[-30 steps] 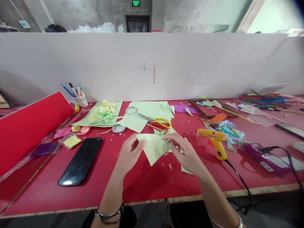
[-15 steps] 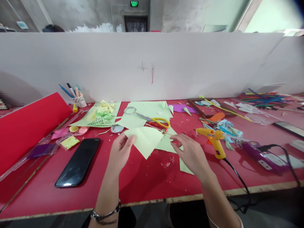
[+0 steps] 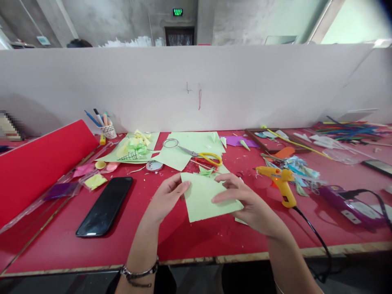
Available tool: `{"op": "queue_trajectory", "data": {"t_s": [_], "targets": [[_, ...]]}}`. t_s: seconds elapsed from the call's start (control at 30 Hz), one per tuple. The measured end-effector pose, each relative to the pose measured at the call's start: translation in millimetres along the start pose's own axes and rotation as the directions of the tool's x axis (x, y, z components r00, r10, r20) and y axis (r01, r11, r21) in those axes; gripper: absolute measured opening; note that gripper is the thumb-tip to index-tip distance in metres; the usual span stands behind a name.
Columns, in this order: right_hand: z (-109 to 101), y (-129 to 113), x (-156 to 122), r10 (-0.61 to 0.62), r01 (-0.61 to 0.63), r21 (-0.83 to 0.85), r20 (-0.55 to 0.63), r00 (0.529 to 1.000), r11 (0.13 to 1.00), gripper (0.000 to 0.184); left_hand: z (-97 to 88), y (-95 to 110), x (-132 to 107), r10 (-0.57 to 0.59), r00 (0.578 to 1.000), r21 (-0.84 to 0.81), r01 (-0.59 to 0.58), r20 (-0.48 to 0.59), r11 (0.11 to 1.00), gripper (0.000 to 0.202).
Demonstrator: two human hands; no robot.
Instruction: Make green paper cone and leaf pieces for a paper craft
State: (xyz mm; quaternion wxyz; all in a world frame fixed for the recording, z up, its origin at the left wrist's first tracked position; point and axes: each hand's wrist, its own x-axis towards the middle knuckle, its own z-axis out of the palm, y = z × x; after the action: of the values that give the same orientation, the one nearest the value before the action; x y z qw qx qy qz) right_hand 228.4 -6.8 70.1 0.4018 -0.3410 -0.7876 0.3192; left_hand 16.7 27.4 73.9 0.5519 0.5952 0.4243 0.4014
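Note:
A pale green piece of paper is held up over the red table, with a curved edge at the top. My left hand is closed on its upper left corner, thumb in front. At the other side my right hand grips the paper's right part, its fingers curved across the front. Its thumb is hidden. Just behind the paper lie scissors with yellow handles, red-handled scissors and more pale green sheets.
A yellow glue gun with a black cable stands on the right. To the left lies a black phone. A pen cup, a magnifier-like ring, small green paper cones and a purple device surround the work area.
The paper has turned and moved right and slightly down. My right hand, apart from it before, now has its fingers on the paper. The view has shifted slightly.

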Motion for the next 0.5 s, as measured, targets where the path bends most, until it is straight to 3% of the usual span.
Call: {"op": "queue_trajectory", "data": {"t_s": [0.13, 0.27, 0.4, 0.5], "targets": [[-1, 0, 3, 0.074, -0.072, -0.076, 0.021, 0.997, 0.994, 0.014, 1.5, 0, 0, 0.063, 0.997, 0.079, -0.067, 0.047, 0.995, 0.019], [6, 1, 9, 0.116, -0.115, -0.067, 0.013, 0.993, 0.991, 0.016, 10.0, 1, -3, 0.170, 0.985, 0.266, -0.173, 0.036, 0.948, 0.018], [17, 9, 13, 0.213, -0.217, -0.026, -0.110, 0.971, 0.976, 0.017, 20.3, 6, -6, 0.296, 0.949, 0.375, -0.316, 0.112, 0.871, 0.014], [20, 15, 12, 0.286, -0.279, 0.061, -0.172, 0.943, 0.958, 0.015, 23.4, 9, -8, 0.342, 0.917, 0.354, -0.396, 0.207, 0.847, 0.015]]}}
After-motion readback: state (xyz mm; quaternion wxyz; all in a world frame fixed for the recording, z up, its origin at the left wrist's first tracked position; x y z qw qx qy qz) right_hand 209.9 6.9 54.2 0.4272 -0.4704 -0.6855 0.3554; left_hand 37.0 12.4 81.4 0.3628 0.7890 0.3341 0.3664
